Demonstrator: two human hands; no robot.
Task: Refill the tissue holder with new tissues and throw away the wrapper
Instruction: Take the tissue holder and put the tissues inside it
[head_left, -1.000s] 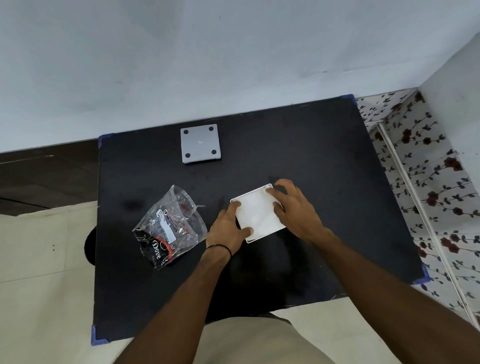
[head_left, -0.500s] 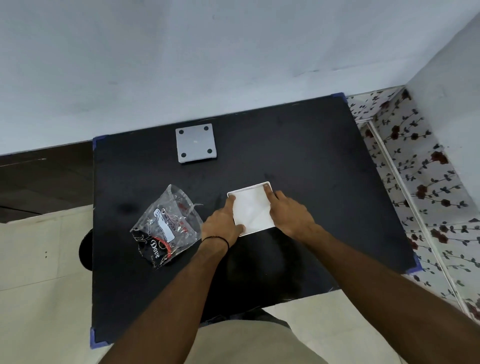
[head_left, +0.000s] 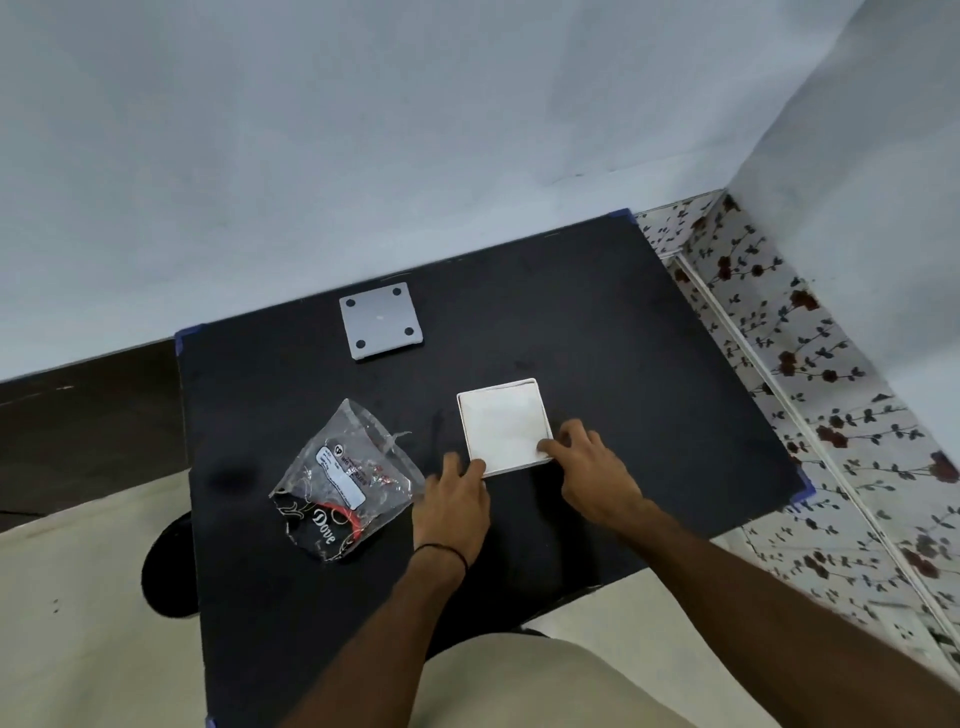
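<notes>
A white square tissue holder (head_left: 503, 422) lies flat on the black table (head_left: 623, 353), filled with white tissues level with its rim. My left hand (head_left: 451, 501) is at its near left corner, fingertips touching the rim and thumb raised beside it. My right hand (head_left: 597, 470) rests on the table at the near right corner, fingers spread, the index tip on the rim. Neither hand grips anything. The clear plastic wrapper (head_left: 345, 475), printed with a white label and red and black marks, lies crumpled to the left of my left hand.
A grey square plate (head_left: 380, 319) with four black round feet lies at the back of the table near the wall. A dark round object (head_left: 169, 566) shows on the floor by the table's left edge. Flowered floor covering (head_left: 831, 415) runs along the right.
Both hands have slid back toward me, off the top of the tissues to the holder's near corners. More of the white tissue surface shows. The wrapper and grey plate have not moved.
</notes>
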